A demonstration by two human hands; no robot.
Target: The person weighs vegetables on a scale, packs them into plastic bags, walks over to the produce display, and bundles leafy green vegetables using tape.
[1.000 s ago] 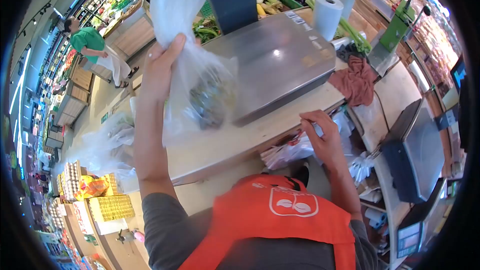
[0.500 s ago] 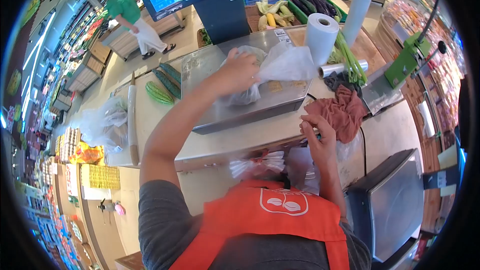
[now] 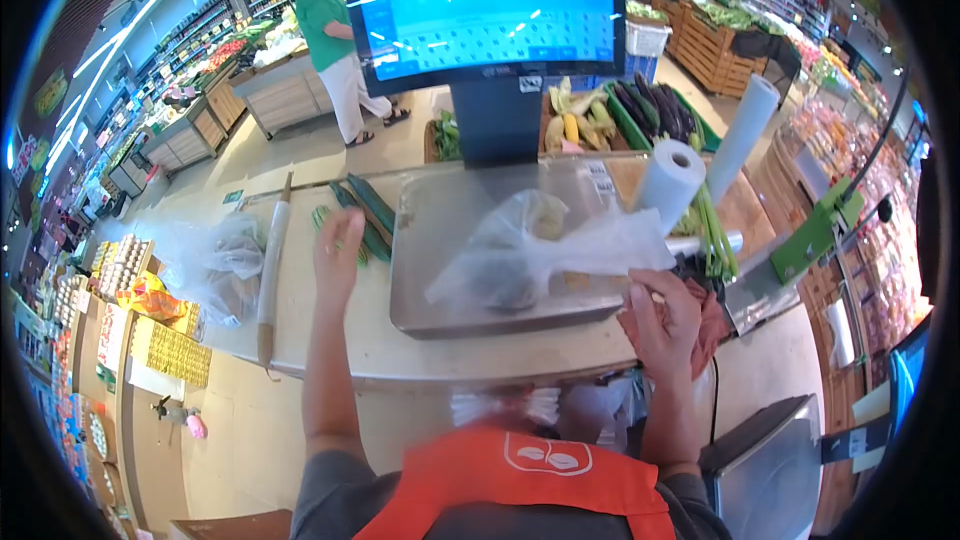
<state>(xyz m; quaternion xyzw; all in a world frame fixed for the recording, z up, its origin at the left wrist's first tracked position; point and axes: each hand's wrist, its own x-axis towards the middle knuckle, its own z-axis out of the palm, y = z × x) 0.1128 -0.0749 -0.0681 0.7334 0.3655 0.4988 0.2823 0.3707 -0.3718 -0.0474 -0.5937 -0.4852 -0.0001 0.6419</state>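
Two sets of fingers are curling partway: the left fingers (image 3: 350,227) are holding nothing, near dark-green vegetables (image 3: 372,210); whether the right fingers (image 3: 672,293) are gripping anything, I cannot tell. Between both, a plastic bag (image 3: 505,255) is lying on a metal scale (image 3: 430,230).

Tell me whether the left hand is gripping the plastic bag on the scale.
No, the left hand is beside the scale, near the green vegetables, apart from the plastic bag.

Left hand (image 3: 340,245) upright, fingers (image 3: 352,226) loosely bent; right hand (image 3: 668,322) lower, loosely curled.
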